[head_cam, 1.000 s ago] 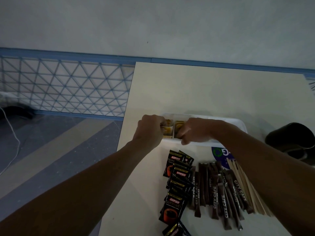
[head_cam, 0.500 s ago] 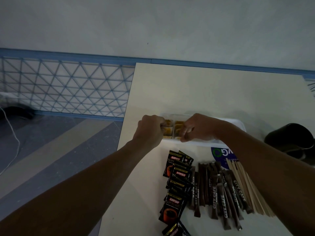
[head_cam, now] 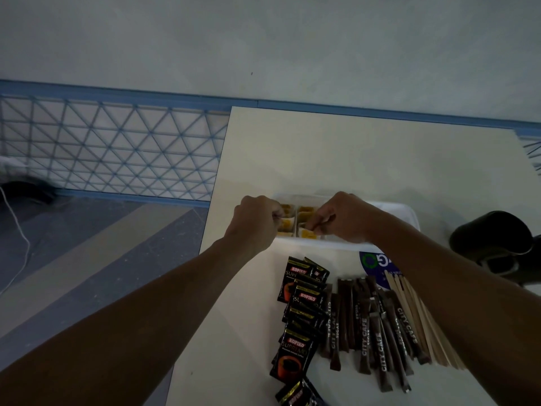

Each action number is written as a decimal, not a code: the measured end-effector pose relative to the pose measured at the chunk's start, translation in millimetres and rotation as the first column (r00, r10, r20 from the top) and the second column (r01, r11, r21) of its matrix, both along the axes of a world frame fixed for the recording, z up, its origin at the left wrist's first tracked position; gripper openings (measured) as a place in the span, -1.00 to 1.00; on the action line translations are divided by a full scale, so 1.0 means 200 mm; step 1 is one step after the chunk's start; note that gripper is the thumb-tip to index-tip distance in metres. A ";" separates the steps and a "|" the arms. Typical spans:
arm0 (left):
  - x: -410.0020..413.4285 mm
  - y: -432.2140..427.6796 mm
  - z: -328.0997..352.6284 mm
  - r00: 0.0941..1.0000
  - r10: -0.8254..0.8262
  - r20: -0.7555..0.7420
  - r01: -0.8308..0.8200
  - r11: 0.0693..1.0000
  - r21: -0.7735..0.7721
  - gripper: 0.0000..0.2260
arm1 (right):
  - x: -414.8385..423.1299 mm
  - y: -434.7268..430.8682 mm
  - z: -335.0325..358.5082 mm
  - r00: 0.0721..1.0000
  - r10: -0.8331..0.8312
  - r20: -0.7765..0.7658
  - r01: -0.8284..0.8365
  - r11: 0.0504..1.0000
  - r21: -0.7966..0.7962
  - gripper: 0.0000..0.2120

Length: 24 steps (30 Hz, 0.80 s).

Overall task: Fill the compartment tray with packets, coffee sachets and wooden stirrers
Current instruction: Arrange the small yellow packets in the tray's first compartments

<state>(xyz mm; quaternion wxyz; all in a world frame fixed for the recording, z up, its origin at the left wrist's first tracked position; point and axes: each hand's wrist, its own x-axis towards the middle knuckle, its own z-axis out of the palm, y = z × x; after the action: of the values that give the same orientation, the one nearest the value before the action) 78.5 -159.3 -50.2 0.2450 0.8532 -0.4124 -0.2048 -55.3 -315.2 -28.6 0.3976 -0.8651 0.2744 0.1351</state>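
Yellow packets (head_cam: pixel 306 210) in tray (head_cam: pixel 409 213), between curled fingers (head_cam: pixel 320 225) of left hand (head_cam: pixel 255 221) and right hand (head_cam: pixel 346 218)

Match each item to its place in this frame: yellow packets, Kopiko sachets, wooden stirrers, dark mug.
Items:
1. yellow packets
2. Kopiko sachets
3. wooden stirrers
4. dark mug

Places:
A. just right of the sugar sticks
B. inside the tray compartments
C. far right, beyond the tray's end
D. loose pile left of the sugar sticks

Pairs: 1-B, 2-D, 3-A, 4-C.
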 end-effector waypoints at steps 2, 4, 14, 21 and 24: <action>0.00 0.00 0.00 1.000 0.002 -0.004 -0.002 1.000 -0.005 -0.86 | 0.00 0.00 -0.01 1.000 0.002 0.014 -0.002 1.000 -0.012 -0.79; 0.00 0.00 0.01 1.000 0.004 -0.006 -0.004 1.000 -0.012 -0.87 | -0.01 0.00 -0.01 0.999 0.018 0.033 -0.016 0.999 -0.044 -0.80; -0.01 0.00 0.01 1.000 0.004 -0.012 -0.004 1.000 -0.023 -0.87 | 0.01 0.03 -0.02 0.988 0.131 0.078 -0.106 0.958 -0.265 -0.82; 0.00 0.00 0.01 1.000 -0.005 0.001 0.005 1.000 -0.002 -0.82 | 0.01 0.06 0.01 0.978 0.206 0.029 -0.192 0.945 -0.266 -0.66; 0.00 0.00 0.01 1.000 -0.007 0.003 0.007 1.000 -0.005 -0.82 | 0.02 0.07 0.04 0.968 0.249 -0.030 -0.248 0.929 -0.273 -0.67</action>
<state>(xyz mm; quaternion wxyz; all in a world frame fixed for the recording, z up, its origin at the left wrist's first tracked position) 77.8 -158.9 -47.5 0.2458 0.8515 -0.4161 -0.2035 -51.4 -300.8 -21.3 0.2540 -0.9400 0.1777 0.1427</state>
